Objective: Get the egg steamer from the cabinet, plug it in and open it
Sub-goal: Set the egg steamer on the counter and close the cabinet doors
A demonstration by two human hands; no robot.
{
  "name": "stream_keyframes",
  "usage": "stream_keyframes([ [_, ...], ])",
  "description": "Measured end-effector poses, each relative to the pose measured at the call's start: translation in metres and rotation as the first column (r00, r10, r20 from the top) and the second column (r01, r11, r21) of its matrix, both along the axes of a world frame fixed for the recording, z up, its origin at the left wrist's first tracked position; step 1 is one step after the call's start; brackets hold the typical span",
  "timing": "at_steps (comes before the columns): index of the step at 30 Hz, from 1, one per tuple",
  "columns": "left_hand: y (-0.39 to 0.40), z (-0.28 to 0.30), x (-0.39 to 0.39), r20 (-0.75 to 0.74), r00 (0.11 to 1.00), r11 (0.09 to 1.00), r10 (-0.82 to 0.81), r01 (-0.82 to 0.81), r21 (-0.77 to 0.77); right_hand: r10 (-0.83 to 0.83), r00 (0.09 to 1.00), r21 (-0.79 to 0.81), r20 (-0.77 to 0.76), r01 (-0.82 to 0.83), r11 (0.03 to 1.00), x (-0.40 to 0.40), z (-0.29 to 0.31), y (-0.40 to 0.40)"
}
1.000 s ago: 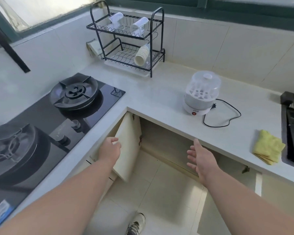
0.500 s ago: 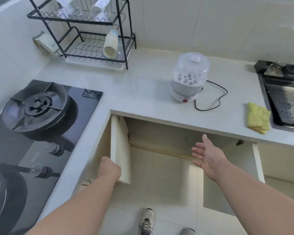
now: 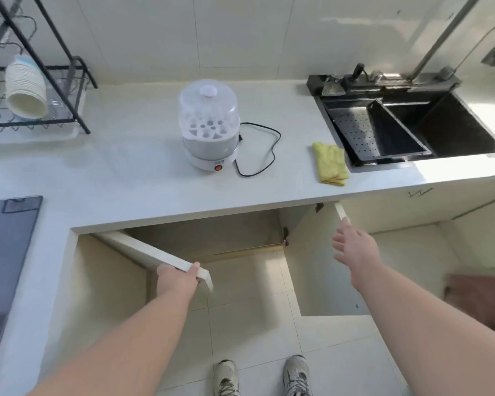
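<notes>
The left hand (image 3: pixel 177 281) grips the left cream cabinet door's (image 3: pixel 155 254) edge; the right hand (image 3: pixel 355 250), spread and empty, nears the right door (image 3: pixel 323 270). Swing both shut gently; the white egg steamer (image 3: pixel 209 130) sits mid-table, unplugged.

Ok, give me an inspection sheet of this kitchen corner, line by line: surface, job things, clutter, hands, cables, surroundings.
Surface: white countertop, L-shaped, dry as far as seen.
Job's things: egg steamer upright on the countertop, clear lid on; left cabinet door and right cabinet door both swung open.
Clutter: yellow cloth folded beside the sink.
Hands: left hand grips the left door's edge, fingers over the top; right hand open by the right door's edge, contact unclear.
Cables: black cord looped loose on the countertop; plug not seen.
Surroundings: dish rack with stacked cups, glass hob, tiled wall, faucet.
</notes>
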State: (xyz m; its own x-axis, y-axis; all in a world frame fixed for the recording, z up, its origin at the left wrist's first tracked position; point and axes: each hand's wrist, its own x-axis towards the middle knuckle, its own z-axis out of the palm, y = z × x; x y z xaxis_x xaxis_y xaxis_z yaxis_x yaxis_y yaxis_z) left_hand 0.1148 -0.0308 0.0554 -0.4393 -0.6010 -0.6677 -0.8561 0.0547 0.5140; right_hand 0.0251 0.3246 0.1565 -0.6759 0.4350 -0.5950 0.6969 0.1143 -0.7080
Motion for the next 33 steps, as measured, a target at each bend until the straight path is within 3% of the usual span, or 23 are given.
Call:
stream_keyframes([
  [6,0.000,-0.017,-0.015,-0.047,0.999,1.000,-0.008,0.008,0.019,-0.015,0.999,0.042,0.041,0.013,0.999,0.001,-0.022,0.039],
  [9,0.002,-0.022,-0.017,-0.082,0.997,1.000,-0.008,0.010,0.019,0.043,0.993,0.267,0.111,-0.071,0.961,0.001,-0.029,0.047],
  [12,0.003,-0.023,-0.021,-0.094,0.996,1.000,0.006,-0.003,0.028,0.131,0.935,0.457,0.331,-0.280,0.844,-0.001,-0.039,0.055],
  [16,0.005,-0.025,-0.033,-0.098,0.995,0.998,0.027,-0.022,0.052,0.185,0.848,0.341,0.497,-0.387,0.857,-0.007,-0.065,0.060],
  [21,0.010,-0.031,-0.049,-0.126,0.987,0.988,0.098,-0.082,0.129,0.265,0.796,0.392,0.544,-0.521,0.758,-0.015,-0.074,0.051],
  [23,0.014,-0.032,-0.051,-0.116,0.984,0.977,0.135,-0.112,0.180,0.276,0.789,0.376,0.549,-0.528,0.762,-0.014,-0.077,0.038],
  [26,0.019,-0.035,-0.052,-0.122,0.980,0.960,0.159,-0.125,0.249,0.283,0.807,0.299,0.518,-0.481,0.824,-0.009,-0.083,0.010],
  [29,0.019,-0.036,-0.053,-0.156,0.970,0.946,0.184,-0.133,0.295,0.219,0.904,0.134,0.367,-0.284,0.949,-0.010,-0.088,-0.033],
  [33,0.016,-0.035,-0.057,-0.160,0.972,0.939,0.172,-0.112,0.326,0.133,0.950,0.068,0.282,-0.158,0.985,-0.024,-0.094,-0.091],
])
